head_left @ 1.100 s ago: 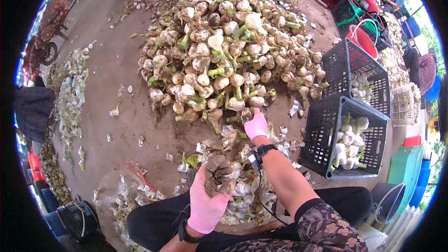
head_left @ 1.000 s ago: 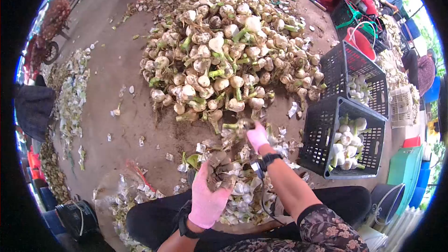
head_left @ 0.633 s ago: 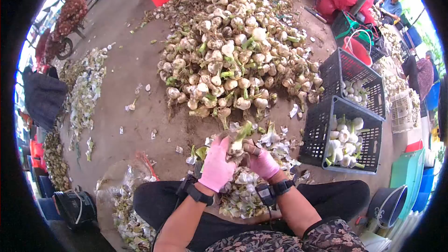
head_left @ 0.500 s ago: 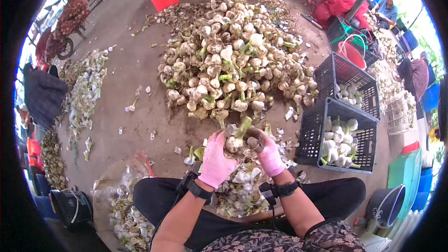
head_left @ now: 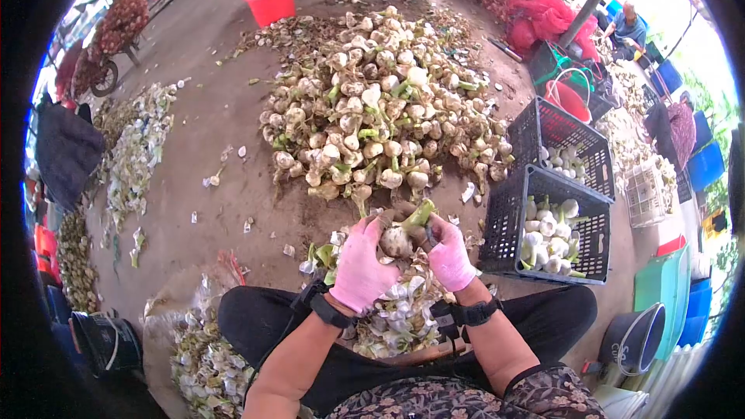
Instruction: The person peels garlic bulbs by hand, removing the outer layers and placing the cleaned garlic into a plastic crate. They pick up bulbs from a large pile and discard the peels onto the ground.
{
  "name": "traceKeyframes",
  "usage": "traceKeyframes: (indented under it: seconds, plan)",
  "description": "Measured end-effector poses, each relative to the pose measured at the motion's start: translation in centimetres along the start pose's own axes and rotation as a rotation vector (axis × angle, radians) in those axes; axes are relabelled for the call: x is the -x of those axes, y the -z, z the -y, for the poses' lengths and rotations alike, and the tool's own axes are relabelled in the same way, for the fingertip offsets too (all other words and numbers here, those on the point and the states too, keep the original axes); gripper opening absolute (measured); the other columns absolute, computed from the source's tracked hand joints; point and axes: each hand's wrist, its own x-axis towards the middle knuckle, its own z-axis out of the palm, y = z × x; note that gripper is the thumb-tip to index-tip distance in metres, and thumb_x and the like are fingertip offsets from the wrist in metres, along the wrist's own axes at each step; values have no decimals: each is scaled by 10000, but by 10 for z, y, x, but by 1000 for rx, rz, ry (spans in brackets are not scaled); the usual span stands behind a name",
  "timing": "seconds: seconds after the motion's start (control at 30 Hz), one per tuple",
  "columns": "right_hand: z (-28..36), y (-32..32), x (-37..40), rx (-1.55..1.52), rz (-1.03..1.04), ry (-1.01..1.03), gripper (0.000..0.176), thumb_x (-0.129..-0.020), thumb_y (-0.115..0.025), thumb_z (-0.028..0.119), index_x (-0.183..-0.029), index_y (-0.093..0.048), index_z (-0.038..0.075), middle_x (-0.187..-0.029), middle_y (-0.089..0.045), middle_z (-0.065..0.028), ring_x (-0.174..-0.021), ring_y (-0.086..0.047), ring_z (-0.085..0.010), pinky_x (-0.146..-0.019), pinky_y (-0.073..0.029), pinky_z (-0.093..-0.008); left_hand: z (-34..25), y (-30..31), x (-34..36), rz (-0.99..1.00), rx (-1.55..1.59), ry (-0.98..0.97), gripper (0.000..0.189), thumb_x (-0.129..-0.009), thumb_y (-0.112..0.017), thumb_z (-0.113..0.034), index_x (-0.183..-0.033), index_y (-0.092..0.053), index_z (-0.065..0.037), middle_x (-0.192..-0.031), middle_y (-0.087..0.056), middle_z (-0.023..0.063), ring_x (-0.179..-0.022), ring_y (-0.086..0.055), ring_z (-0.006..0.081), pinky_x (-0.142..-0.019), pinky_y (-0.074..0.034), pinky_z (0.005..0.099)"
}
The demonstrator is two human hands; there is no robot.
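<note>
At lower centre, a garlic bulb (head_left: pixel 396 244) held with its green stem (head_left: pixel 421 213) slanting up

Left of the bulb, the left hand (head_left: pixel 362 266) curls around its side, seemingly to steady it. Opposite, the right hand (head_left: pixel 450 252) has its fingers bent inward beside bulb and stem; whether they pinch either, I cannot tell. The bulb thus lies between the hands, nearer the left palm, above loose skins (head_left: pixel 400 318) heaped between the person's bent legs (head_left: pixel 268 324). Across the upper centre spreads a pile of soiled bulbs (head_left: pixel 372 101), probably placed ahead for easy reach. At right of centre, a black crate (head_left: pixel 497 242) holds whiter bulbs (head_left: pixel 549 242), likely kept by the right arm for convenience.
</note>
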Motion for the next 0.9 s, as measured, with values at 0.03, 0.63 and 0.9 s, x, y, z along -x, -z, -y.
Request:
traceKeyframes:
  seconds: [0.03,0.63,0.9]
  plan:
    - [0,1,0,24,-22,11,429,-845,-482,-94,-1258,-537,7,-1048,-636,-38,-919,-567,-73,-837,-450,-225,1,2,0,30,115,37,689,-592,-715,-85,-1241,-490,-34,-1134,-544,218,-1065,-515,400,-941,-414,436]
    - [5,12,12,-236,-128,32,343,-859,-677,141,-1150,-568,-3,-1015,-649,-44,-876,-616,-100,-748,-499,-239,16,-3,-1,145,1495,601,445,-1000,-311,-327,-1279,-436,-3,-1252,-526,149,-1161,-518,272,-1029,-407,406]
    - [14,3,8,2,-152,21,276,-843,-693,186,-1049,-631,13,-913,-664,-23,-787,-596,-80,-690,-484,-245,15,-11,11,166,1126,516,419,-940,-544,-194,-1290,-424,2,-1220,-545,83,-1127,-542,190,-995,-427,348]
